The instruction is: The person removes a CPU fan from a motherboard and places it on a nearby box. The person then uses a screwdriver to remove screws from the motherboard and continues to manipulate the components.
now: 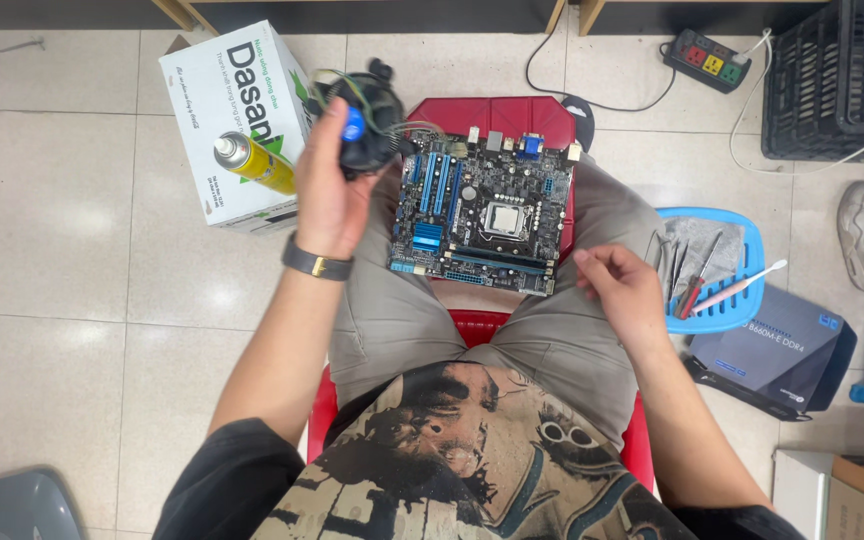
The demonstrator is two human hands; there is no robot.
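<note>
A dark motherboard with blue slots and a bare square processor socket lies across my knees. My left hand, with a black wristband, is raised above the board's left edge and grips a round black cooler fan with thin trailing wires. My right hand hovers just right of the board with fingers loosely curled and nothing in it. I sit on a red stool.
A white cardboard box with a yellow spray can on it stands on the tiled floor at left. A blue basket with screwdrivers and a brush sits at right, beside a dark flat box. A power strip and black crate lie behind.
</note>
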